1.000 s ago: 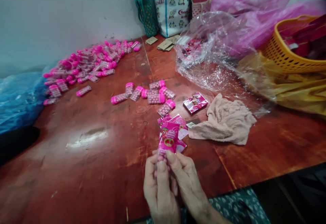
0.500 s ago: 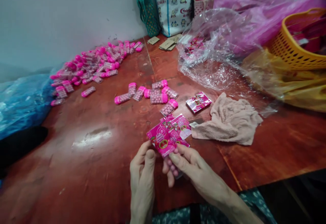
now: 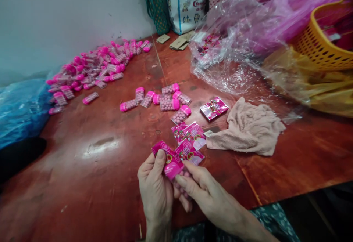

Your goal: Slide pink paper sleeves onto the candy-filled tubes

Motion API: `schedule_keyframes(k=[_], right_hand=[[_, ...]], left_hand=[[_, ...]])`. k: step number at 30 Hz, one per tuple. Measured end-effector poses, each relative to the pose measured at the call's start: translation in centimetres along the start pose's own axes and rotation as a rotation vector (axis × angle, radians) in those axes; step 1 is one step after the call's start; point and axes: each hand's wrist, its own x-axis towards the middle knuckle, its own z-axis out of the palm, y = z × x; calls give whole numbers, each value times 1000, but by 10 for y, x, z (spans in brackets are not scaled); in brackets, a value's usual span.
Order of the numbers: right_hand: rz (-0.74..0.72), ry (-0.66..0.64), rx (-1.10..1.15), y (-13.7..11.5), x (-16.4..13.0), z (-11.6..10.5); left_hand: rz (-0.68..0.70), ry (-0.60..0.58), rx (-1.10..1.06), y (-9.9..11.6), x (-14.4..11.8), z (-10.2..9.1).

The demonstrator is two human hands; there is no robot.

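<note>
My left hand pinches a pink printed label between thumb and fingers. Against the label's lower end is a small clear bottle of pink candy balls, gripped by my right hand; its cap end is hidden. I cannot tell whether the label goes around the bottle or only lies on it. Just beyond my fingers, several loose labels overlap on the table. A banded stack of labels lies farther to the right. Several pink-capped candy bottles lie in a loose group ahead.
A large heap of candy bottles lies by the wall, near a blue plastic bag. On the right are a pinkish cloth, clear plastic wrap and a yellow basket. Brown cards lie before a white bag.
My left thumb has moved onto the label, which is now lower and tilted against the bottle. Both hands have come closer together, away from the loose labels. The view has shifted slightly.
</note>
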Motion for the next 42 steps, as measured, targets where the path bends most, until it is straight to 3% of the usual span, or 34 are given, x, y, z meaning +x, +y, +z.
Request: schedule_keyframes(k=[4, 9, 10, 13, 15, 19, 21, 27, 30, 34, 39, 42], right_hand=[[-3, 27, -58, 4, -1, -2], [56, 158, -269, 7, -9, 3], [47, 163, -294, 6, -9, 4], [16, 102, -327, 3, -7, 7], [8, 72, -325, 2, -5, 6], [2, 81, -307, 3, -3, 4], [26, 38, -338, 1, -2, 3], [147, -77, -390, -11, -2, -1], [141, -79, -334, -10, -5, 0], [90, -93, -398, -10, -12, 6], [31, -258, -482, -13, -14, 10], [2, -145, -668, -8, -13, 8]], left_hand=[[-47, 0, -16, -2, 0, 0], [285, 176, 169, -9, -4, 0], [281, 168, 155, -9, -2, -1], [77, 30, -16, -6, 10, -10], [4, 3, -98, -3, 20, -19], [114, 121, -172, 1, 31, -27], [153, 100, -168, 3, 31, -22], [0, -277, 152, 5, 26, -2], [-110, -358, 175, 3, 24, 0], [-234, -363, 97, 8, 12, -5], [-189, -265, 138, 15, -5, -10], [-137, -180, 57, 6, 2, -10]])
